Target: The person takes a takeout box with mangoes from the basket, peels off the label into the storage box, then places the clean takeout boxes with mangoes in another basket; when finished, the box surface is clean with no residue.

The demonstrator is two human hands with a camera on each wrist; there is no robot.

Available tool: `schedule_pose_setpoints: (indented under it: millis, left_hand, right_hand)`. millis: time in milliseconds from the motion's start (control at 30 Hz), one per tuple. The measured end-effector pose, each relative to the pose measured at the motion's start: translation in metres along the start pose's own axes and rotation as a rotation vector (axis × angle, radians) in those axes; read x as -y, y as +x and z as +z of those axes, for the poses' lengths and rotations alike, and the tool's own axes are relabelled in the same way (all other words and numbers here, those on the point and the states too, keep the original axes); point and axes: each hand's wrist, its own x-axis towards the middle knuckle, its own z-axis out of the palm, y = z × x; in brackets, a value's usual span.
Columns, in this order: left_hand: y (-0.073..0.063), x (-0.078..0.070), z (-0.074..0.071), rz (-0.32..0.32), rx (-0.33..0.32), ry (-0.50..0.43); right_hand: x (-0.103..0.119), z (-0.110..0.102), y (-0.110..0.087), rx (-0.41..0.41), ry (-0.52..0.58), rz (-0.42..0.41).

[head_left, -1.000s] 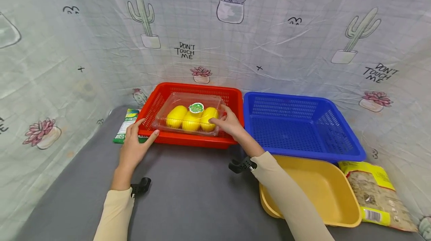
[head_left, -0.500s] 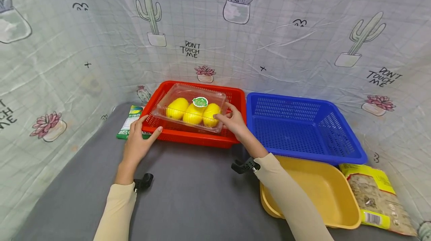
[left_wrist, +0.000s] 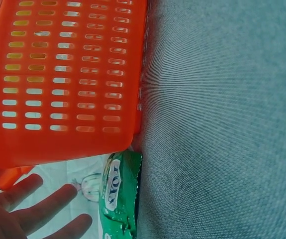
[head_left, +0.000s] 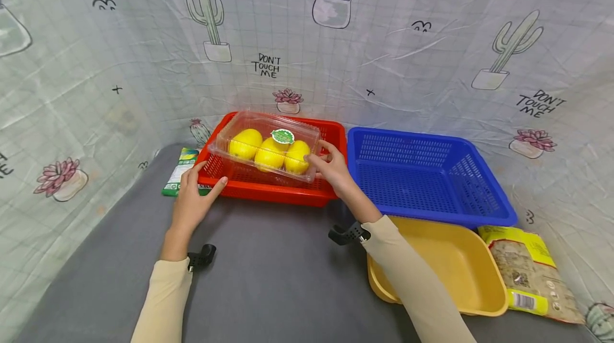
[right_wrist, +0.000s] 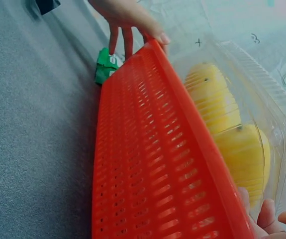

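A clear plastic clamshell box (head_left: 288, 124) holds three yellow mangoes (head_left: 245, 144) and bears a green-and-white label. My right hand (head_left: 336, 170) pinches its right end, with the thumb in front. The box is tilted, its left end higher, and hangs above the red slotted basket (head_left: 273, 192). At that basket's front left corner is my left hand (head_left: 189, 202), fingers straight and spread, the thumb touching the rim. The left wrist view shows those fingers (left_wrist: 48, 206) extended past the basket's side. In the right wrist view, mangoes (right_wrist: 239, 154) show through the plastic beyond the rim.
Beside the red basket stands a blue slotted basket (head_left: 408, 210). A yellow basin (head_left: 451, 263) sits in front of it, partly under my right forearm. A yellow-and-brown bag (head_left: 530, 274) lies at far right, a green-and-white packet (head_left: 175, 175) at left. A printed curtain (head_left: 403, 66) hangs behind.
My right hand has raised the clamshell box from inside the red basket, its left end rising most. My left hand has stayed at the basket's front left corner.
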Motion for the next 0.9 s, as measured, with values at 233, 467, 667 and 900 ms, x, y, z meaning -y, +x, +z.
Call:
schedule_pose_setpoints:
  millis: [233,467,667,900]
  left_hand:
    - [0.002,0.0,0.0,0.004,-0.006,-0.003]
    - [0.002,0.002,-0.002,0.017,-0.004,-0.012]
    - [0.003,0.003,-0.007,0.035,0.036,-0.023]
    - [0.005,-0.004,-0.018,0.125,0.064,-0.006]
  right_hand:
    - [0.004,-0.007,0.0,-0.002,0.014,-0.001]
    - [0.009,-0.014,-0.005,0.007,0.021,-0.025]
    - [0.012,-0.018,-0.01,0.022,0.032,-0.04]
    - [0.017,-0.022,-0.015,0.041,0.017,-0.049]
